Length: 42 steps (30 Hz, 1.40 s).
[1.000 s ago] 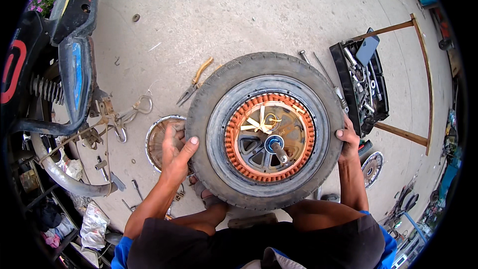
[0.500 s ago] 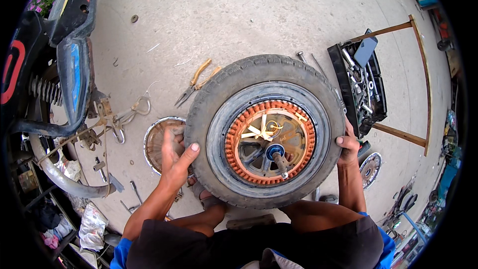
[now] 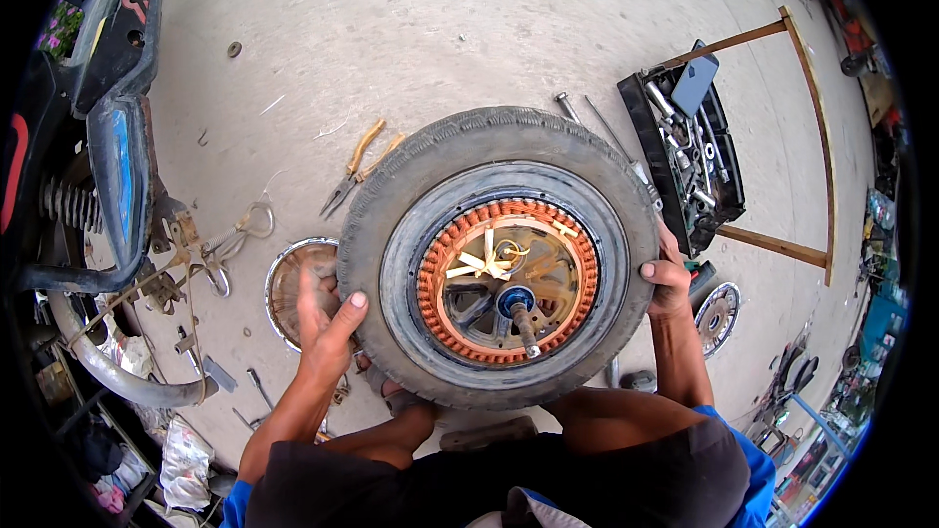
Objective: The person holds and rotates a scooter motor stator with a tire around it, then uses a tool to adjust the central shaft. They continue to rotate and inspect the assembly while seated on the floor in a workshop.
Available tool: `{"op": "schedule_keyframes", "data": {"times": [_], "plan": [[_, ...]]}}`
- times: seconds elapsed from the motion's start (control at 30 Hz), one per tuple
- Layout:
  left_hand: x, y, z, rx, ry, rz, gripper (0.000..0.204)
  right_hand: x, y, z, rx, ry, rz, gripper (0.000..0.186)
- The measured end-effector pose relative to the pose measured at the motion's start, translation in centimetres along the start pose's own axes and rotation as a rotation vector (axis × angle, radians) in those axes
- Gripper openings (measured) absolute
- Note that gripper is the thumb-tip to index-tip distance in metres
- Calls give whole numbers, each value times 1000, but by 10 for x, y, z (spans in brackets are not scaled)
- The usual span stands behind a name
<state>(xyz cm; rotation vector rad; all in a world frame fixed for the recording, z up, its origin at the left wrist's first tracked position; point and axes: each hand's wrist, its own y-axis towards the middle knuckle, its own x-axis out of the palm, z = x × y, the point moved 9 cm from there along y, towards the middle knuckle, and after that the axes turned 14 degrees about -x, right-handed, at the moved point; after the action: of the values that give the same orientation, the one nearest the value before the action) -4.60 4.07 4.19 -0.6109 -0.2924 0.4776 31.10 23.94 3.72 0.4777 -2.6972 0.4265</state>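
Had the wheel (image 3: 509, 279) right between both hands, copper coils (image 3: 428, 291) facing up. Gripped its right edge with the right hand (image 3: 667, 284), thumb over the tyre (image 3: 489, 142). Had the left hand (image 3: 328, 337) at the opposite edge, pretty much open, thumb against rubber, blurry fingers near a round metal cover (image 3: 287, 284).

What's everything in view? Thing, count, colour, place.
Tyre: 1, dark grey, centre
Rim: 1, grey, inside tyre
Stator: 1, orange, inside rim
Axle: 1, grey, stator's middle
Pliers: 1, yellow handles, left of tyre
Toolbox: 1, black, right
Tools: many, silver, inside toolbox
Smartphone: 1, bluish, on toolbox
Wooden frame: 1, brown, far right
Metal discs: 2, silver, left, lower right
Motorbike: 1, black, left edge
Clutter: uncounted, mixed, both edges
Left hand: 1, bare, tyre's left side
Right hand: 1, bare, tyre's right side
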Motion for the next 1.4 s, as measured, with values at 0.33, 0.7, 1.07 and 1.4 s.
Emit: {"op": "schedule_keyframes", "data": {"times": [0.33,0.7,1.07,1.4], "plan": [[0,-5,-9,-47,-73,-15,71,-2,-2,-3,-15,-39,-23,115],[2,-10,-2,-24,-49,32,67,-2,-3,-3,-8,-40,-22,116],[3,-10,-4,-45,-37,4,64,-4,-3,-2,-7,-42,-24,115],[4,-5,-4,-43,-19,-31,63,-5,-3,-1,8,-61,24,112]]}}
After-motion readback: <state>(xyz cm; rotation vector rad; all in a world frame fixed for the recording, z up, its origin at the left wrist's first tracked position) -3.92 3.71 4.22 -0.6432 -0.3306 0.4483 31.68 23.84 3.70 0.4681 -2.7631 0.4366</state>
